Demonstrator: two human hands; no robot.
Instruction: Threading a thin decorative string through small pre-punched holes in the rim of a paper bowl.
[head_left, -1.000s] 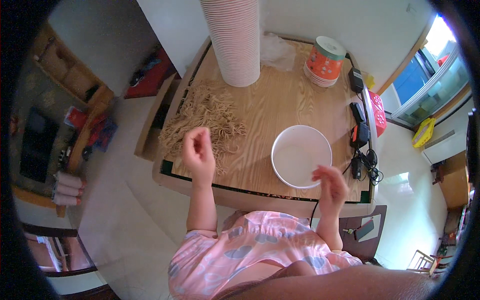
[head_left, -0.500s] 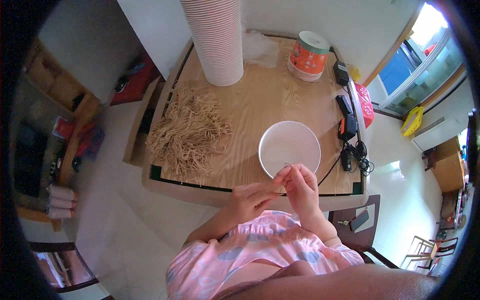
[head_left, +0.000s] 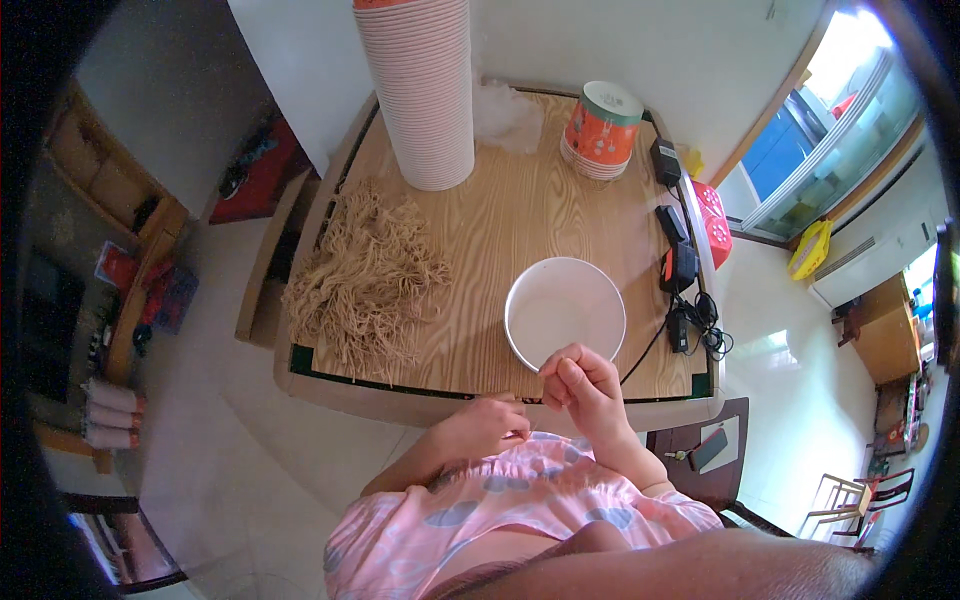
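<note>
My right hand (head_left: 585, 388) is pinched with thumb against fingers at the near rim of a white paper tub (head_left: 565, 312). What it pinches is too small to make out. My left hand (head_left: 485, 430) is curled lower, at the table's front edge close to my pink patterned clothing, its fingertips turned inward and partly hidden. Whatever it may hold does not show. The tub stands upright on the wooden table (head_left: 490, 260), its mouth facing up. A loose heap of tan cords (head_left: 365, 285) lies on the left side of the table, apart from both hands.
A tall stack of paper tubs (head_left: 425, 110) rises at the back left. Beside it lies clear plastic film (head_left: 507, 118), and a shorter orange-printed stack (head_left: 602, 130) stands upside down. Black adapters and cables (head_left: 680, 268) line the right edge. A phone (head_left: 708, 450) rests on a dark chair.
My left hand has drawn down and left, away from my right hand, which has dropped slightly. The view has shifted a little; the tub and cords stay in place on the table.
</note>
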